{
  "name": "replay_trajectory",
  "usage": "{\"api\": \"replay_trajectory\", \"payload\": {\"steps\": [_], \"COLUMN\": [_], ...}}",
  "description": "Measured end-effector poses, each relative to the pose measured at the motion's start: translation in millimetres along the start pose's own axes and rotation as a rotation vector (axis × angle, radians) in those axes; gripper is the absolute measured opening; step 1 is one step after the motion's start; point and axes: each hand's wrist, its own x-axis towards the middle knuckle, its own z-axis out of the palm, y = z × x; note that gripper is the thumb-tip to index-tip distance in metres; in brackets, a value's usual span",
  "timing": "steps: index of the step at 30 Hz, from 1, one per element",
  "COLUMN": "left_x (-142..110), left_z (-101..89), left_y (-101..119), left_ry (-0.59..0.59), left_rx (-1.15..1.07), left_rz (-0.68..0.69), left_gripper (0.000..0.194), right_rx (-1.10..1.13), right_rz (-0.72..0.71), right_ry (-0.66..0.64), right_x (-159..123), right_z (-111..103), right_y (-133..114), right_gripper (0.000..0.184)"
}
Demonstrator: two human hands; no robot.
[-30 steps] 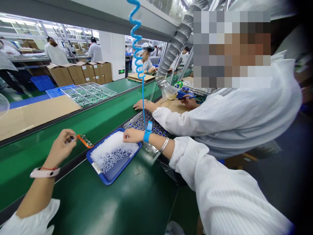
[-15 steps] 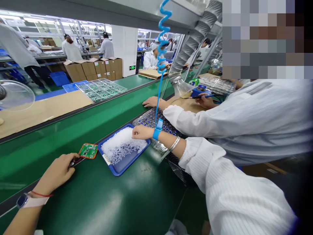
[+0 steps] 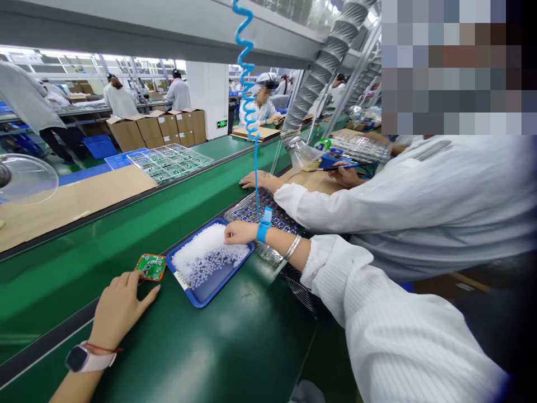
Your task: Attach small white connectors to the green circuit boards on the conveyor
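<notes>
The person's left hand (image 3: 119, 309) lay flat on a dark green workbench (image 3: 235, 341), its fingers spread wide and holding nothing, with the fingertips just beside a small green circuit board with orange edges (image 3: 151, 267). A black smartwatch with a pale strap (image 3: 81, 358) circled that wrist. The board lay on the bench, just left of a blue plastic tray (image 3: 227, 281) heaped with white translucent granules (image 3: 205, 252). The right hand (image 3: 239, 232) rested over the far part of the tray, its fingers drawn narrowly together; whether they pinched anything could not be told. A blue wrist strap (image 3: 263, 225) with a coiled blue cord (image 3: 247, 73) and a silver bangle (image 3: 292, 247) circled that wrist. Beyond, a clear tray of small blue parts (image 3: 260, 207) sat under a co-worker's white sleeve (image 3: 335, 204), and that co-worker's far hand (image 3: 346, 177) held a slim blue tool (image 3: 339, 165).
</notes>
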Motion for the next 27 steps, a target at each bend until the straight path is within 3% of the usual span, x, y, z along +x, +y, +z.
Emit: {"api": "replay_trajectory", "payload": {"steps": [3, 7, 20, 27], "left_x": [-3, 0, 20, 8], "left_z": [13.3, 22.0, 18.0, 20.2], "left_y": [7, 4, 22, 5], "left_ry": [0.095, 0.084, 0.077, 0.130], "left_rx": [0.144, 0.154, 0.161, 0.066], "left_rz": [-0.045, -0.091, -0.232, -0.086], "left_gripper": [0.062, 0.070, 0.070, 0.067], "right_rx": [-0.008, -0.006, -0.030, -0.016], "right_rz": [0.020, 0.032, 0.055, 0.027], "right_ry": [-0.008, -0.022, -0.009, 0.036], "right_x": [-4, -7, -3, 4], "right_z": [-5, -7, -5, 4], "right_y": [-5, -9, -4, 8], "right_gripper": [0.028, 0.028, 0.027, 0.025]}}
